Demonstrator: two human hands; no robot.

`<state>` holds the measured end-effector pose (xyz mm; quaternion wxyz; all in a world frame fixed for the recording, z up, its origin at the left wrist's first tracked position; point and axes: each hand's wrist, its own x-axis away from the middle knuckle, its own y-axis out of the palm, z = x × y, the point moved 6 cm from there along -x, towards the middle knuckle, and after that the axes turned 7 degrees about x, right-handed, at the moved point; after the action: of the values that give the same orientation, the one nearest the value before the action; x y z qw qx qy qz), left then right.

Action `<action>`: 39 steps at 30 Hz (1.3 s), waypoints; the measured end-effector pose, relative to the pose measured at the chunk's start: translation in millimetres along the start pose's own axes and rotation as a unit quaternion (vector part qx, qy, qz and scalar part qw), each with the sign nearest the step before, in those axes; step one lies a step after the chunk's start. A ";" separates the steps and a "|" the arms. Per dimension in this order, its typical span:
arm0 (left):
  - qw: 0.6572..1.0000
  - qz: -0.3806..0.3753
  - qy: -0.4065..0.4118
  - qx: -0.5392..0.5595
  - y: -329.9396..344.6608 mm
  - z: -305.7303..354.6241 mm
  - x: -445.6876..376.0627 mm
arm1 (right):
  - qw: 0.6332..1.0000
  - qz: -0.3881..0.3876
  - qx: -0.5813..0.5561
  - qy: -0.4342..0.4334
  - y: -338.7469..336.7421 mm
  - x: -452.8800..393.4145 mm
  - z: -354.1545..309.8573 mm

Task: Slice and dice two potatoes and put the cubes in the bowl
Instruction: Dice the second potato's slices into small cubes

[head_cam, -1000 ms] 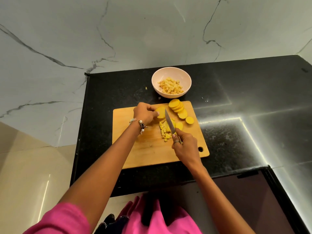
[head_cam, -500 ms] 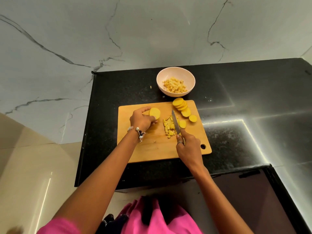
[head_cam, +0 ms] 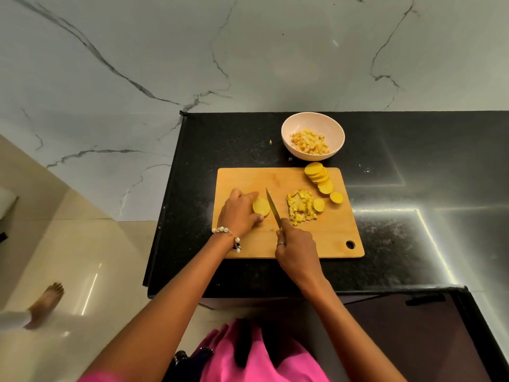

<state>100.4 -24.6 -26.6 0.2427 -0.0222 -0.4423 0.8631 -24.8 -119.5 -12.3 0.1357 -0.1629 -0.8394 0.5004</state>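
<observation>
A wooden cutting board [head_cam: 330,244] lies on the black counter. My left hand [head_cam: 238,213] holds a round potato slice [head_cam: 261,207] flat on the board's left half. My right hand [head_cam: 298,250] grips a knife [head_cam: 273,208], its blade pointing away, just right of that slice. A heap of potato cubes [head_cam: 300,207] sits mid-board. A row of overlapping potato slices [head_cam: 319,176] lies at the board's far right corner, with two more slices beside the heap. The pale bowl [head_cam: 286,128] behind the board holds potato cubes.
The black counter [head_cam: 413,244] extends to the right, with a bright light strip across it. Its left edge drops to a tiled floor, where another person's bare foot [head_cam: 46,301] shows. A marble wall rises behind the counter.
My left hand carried one potato slice leftwards from the heap and set it down on the board's left half. The knife followed to its right side. The view shifted as my head moved.
</observation>
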 end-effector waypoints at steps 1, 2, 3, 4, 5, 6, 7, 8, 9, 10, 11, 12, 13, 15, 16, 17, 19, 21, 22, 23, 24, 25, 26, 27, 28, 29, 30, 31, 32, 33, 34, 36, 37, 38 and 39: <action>1.000 -0.012 0.025 0.007 1.5 0.6 -1.5 | 1.000 -0.005 0.014 -0.001 2.7 0.2 -2.1; 0.999 -0.022 0.047 0.009 3.1 1.4 -2.7 | 1.000 -0.011 0.026 0.000 5.4 1.0 -3.7; 0.997 -0.030 0.066 0.009 4.2 2.5 -4.0 | 0.999 -0.015 0.037 0.005 7.7 2.1 -4.9; 0.996 -0.034 0.079 0.008 4.6 3.2 -5.4 | 0.999 -0.018 0.045 0.012 9.4 3.2 -6.0; 0.996 -0.037 0.086 0.006 4.8 3.5 -6.8 | 0.998 -0.017 0.053 0.019 10.8 3.7 -6.0; 0.995 -0.037 0.090 0.003 4.7 3.3 -8.5 | 0.998 -0.014 0.058 0.027 11.1 3.5 -5.5; 0.995 -0.037 0.088 -0.002 4.8 2.6 -10.1 | 0.998 -0.010 0.061 0.034 11.3 2.8 -3.8; 0.996 -0.037 0.085 -0.006 4.8 1.6 -11.3 | 0.998 -0.008 0.057 0.040 10.1 1.8 -2.4; 0.996 -0.038 0.081 -0.010 5.1 1.0 -12.3 | 0.998 -0.006 0.042 0.045 8.3 0.9 -0.3; 0.996 -0.036 0.077 -0.012 5.8 0.8 -13.0 | 0.999 -0.003 0.011 0.052 5.7 1.1 1.8; 0.997 -0.033 0.073 -0.010 6.5 1.0 -13.4 | 0.997 -0.003 -0.037 0.064 3.5 1.8 4.4; 0.997 -0.029 0.070 -0.008 7.2 1.5 -13.2 | 0.991 -0.008 -0.105 0.086 3.4 2.8 9.1; 0.997 -0.024 0.066 -0.007 7.3 1.7 -13.3 | 0.973 -0.020 -0.190 0.127 5.4 4.5 15.2; 0.998 -0.011 0.058 -0.001 7.5 1.5 -13.5 | 0.907 -0.039 -0.356 0.224 14.1 10.8 26.8; 0.999 -0.006 0.053 0.004 7.7 0.9 -14.1 | 0.877 -0.039 -0.405 0.257 16.2 13.8 30.0; 0.999 -0.002 0.048 0.008 8.0 0.2 -14.6 | 0.862 -0.034 -0.426 0.273 16.0 16.3 30.9; 0.999 0.007 0.039 0.017 8.2 -0.7 -15.1 | 0.864 -0.014 -0.425 0.271 11.5 18.3 28.5; 0.999 0.013 0.033 0.024 8.6 -1.4 -15.2 | 0.878 -0.004 -0.408 0.250 8.2 17.3 23.0; 0.999 0.016 0.030 0.025 8.9 -1.7 -15.1 | 0.881 -0.009 -0.404 0.246 9.0 16.1 20.7; 0.999 0.018 0.028 0.026 8.9 -1.7 -15.2 | 0.883 -0.018 -0.401 0.244 11.0 14.5 19.2; 0.999 0.020 0.027 0.029 9.0 -1.8 -15.1 | 0.884 -0.027 -0.398 0.244 12.4 13.2 18.2; 0.999 0.022 0.026 0.032 9.0 -1.8 -15.3 | 0.890 -0.029 -0.386 0.240 13.3 11.6 18.9; 0.999 0.023 0.025 0.036 8.9 -1.9 -15.5 | 0.903 -0.023 -0.363 0.228 11.4 9.9 18.7; 0.999 0.024 0.025 0.039 8.8 -2.2 -15.9 | 0.925 -0.015 -0.320 0.203 7.9 7.6 18.1; 0.999 0.026 0.024 0.042 8.7 -2.5 -15.9 | 0.952 -0.009 -0.258 0.167 3.3 5.3 16.4; 0.998 0.027 0.023 0.046 8.6 -2.8 -16.0 | 0.974 -0.010 -0.187 0.130 -0.1 3.2 13.9; 0.998 0.027 0.022 0.049 8.6 -3.3 -16.2 | 0.987 -0.014 -0.124 0.100 -2.9 1.8 10.7; 0.998 0.026 0.021 0.051 8.8 -3.8 -16.4 | 0.993 -0.016 -0.087 0.080 -5.3 1.1 7.5; 0.998 0.025 0.020 0.051 9.0 -4.3 -16.5 | 0.995 -0.019 -0.069 0.063 -6.5 0.9 4.3; 0.998 0.024 0.019 0.050 9.3 -4.8 -16.9 | 0.997 -0.021 -0.051 0.049 -6.9 0.9 1.8; 0.998 0.024 0.019 0.049 9.4 -5.3 -16.8 | 0.999 -0.023 -0.030 0.037 -7.0 0.8 -1.1; 0.998 0.022 0.020 0.051 9.7 -5.8 -16.7 | 0.999 -0.025 0.005 0.025 -2.9 -0.2 -3.8; 0.998 0.022 0.019 0.051 9.9 -6.1 -16.6 | 0.999 -0.028 0.020 0.026 -0.1 -1.2 -3.8; 0.998 0.021 0.017 0.052 10.2 -6.6 -16.5 | 0.999 -0.030 0.036 0.028 2.4 -1.9 -4.1; 0.998 0.020 0.015 0.052 10.5 -7.0 -16.6 | 0.998 -0.032 0.050 0.028 5.0 -2.5 -4.3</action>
<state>112.5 -31.7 -41.9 0.2332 -0.0315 -0.3923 0.8892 -20.1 -114.8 -14.9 0.1833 -0.1434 -0.8137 0.5327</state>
